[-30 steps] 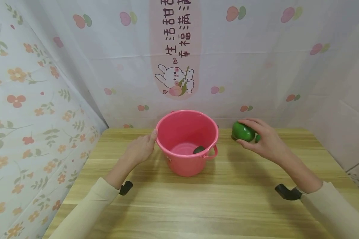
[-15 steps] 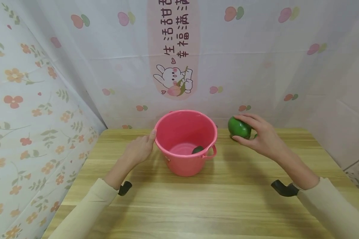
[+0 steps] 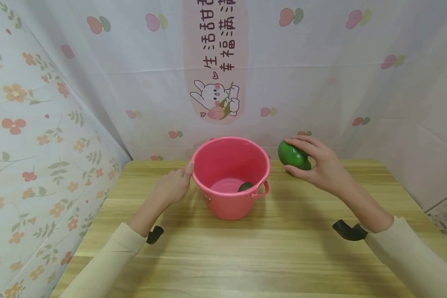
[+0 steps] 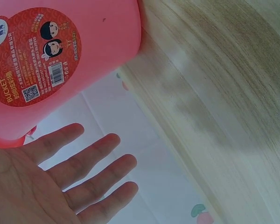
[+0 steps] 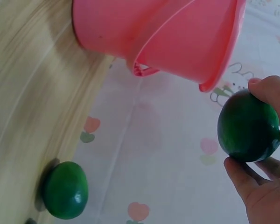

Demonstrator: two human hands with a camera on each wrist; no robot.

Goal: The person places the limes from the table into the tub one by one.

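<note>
My right hand (image 3: 322,165) has its grip curled round a green fruit (image 3: 291,155), thumb beneath so it can't slip, lifted off the counter (image 3: 283,248) beside the pink bucket (image 3: 231,178). My left hand (image 3: 173,186) lies open-fingered against the rim, steadying it. Another green fruit (image 5: 65,190) sits behind.

A second green fruit (image 5: 65,190) lay on the wooden table (image 3: 246,256), well apart from the right hand's fingers (image 5: 240,175); a rabbit-print curtain (image 3: 214,97) hung beyond them.

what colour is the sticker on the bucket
Red sticker, on the pink bucket; left wrist view shows it best.
</note>
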